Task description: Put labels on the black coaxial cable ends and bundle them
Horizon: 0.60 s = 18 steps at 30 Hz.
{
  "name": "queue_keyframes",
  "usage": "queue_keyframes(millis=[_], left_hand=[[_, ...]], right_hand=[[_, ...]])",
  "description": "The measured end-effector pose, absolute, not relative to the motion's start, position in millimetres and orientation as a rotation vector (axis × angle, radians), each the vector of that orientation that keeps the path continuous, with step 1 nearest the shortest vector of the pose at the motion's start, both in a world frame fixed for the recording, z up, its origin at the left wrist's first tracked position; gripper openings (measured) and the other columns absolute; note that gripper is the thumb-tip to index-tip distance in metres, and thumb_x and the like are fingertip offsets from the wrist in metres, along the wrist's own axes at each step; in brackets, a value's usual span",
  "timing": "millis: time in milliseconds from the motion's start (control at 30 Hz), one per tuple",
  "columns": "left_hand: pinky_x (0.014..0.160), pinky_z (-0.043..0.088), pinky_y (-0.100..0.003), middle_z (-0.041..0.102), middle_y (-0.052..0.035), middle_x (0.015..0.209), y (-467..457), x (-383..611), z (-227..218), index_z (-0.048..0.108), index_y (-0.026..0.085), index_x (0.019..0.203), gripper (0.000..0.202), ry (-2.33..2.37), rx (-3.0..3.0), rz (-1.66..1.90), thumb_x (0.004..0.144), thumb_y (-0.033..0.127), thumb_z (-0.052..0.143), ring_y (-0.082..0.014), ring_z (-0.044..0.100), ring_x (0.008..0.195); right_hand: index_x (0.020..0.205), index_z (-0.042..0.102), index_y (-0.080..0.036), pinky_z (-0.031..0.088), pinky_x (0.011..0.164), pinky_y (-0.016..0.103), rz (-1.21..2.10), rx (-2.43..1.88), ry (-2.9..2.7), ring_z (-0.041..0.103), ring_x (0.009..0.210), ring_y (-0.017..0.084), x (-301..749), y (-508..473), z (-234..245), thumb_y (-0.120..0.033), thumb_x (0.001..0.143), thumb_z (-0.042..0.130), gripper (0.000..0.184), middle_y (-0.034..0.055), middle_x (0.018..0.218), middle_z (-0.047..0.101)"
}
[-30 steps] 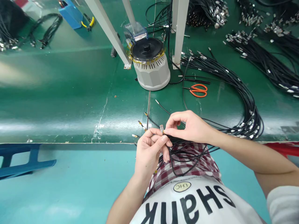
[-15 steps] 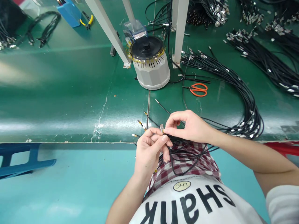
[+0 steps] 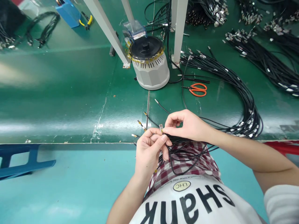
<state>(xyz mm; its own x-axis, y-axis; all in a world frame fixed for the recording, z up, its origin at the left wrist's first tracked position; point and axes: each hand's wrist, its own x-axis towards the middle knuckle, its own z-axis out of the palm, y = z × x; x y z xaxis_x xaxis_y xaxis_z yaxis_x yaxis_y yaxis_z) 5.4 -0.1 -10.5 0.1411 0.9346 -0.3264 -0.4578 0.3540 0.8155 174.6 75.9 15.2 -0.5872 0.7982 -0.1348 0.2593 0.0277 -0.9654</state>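
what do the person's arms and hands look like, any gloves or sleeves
Both hands are bare: no gloves, rings or watch show on the left hand or the right hand. The forearms are uncovered too. A short white sleeve shows on the right arm at the lower right corner; on the left arm no sleeve is in view.

A glossy dark green workbench [image 3: 58, 102] fills the upper two thirds of the frame. At upper centre stands a round grey machine with a black lid [image 3: 149, 63]. Just right of it lie orange-handled scissors [image 3: 198, 89]. A thick curved bundle of black cables with metal ends [image 3: 240, 93] sweeps across the right side. A blue plastic bin [image 3: 67, 12] sits upper left.
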Motion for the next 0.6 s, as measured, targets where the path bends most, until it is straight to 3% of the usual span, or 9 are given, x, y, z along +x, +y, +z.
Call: queue_keyframes(millis=[367, 600], left_hand=[[0.031, 0.038, -0.015, 0.068, -0.0018, 0.068, 2.3, 4.2, -8.0, 0.051, 0.017, 0.089, 0.014, 0.927, 0.598, 1.112, 0.095, 0.027, 0.058, -0.0093, 0.055, 0.033], [0.032, 0.035, -0.013, 0.068, 0.0004, 0.065, 2.3, 2.8, -14.0, 0.053, 0.016, 0.085, 0.022, 0.923, 0.541, 1.066, 0.082, 0.022, 0.074, -0.0062, 0.05, 0.032]], right_hand=[[0.089, 0.071, -0.015, 0.049, 0.076, 0.026, 1.575, -1.018, -1.961, 0.063, 0.079, 0.014, 181.4, 78.1, 21.5, -0.029, 0.091, 0.059, 0.018, 0.0019, 0.085, 0.072], [0.088, 0.072, -0.015, 0.049, 0.073, 0.025, 1.558, -1.015, -1.965, 0.063, 0.076, 0.014, 183.5, 79.0, 21.4, -0.027, 0.088, 0.064, 0.015, 0.0019, 0.083, 0.072]])
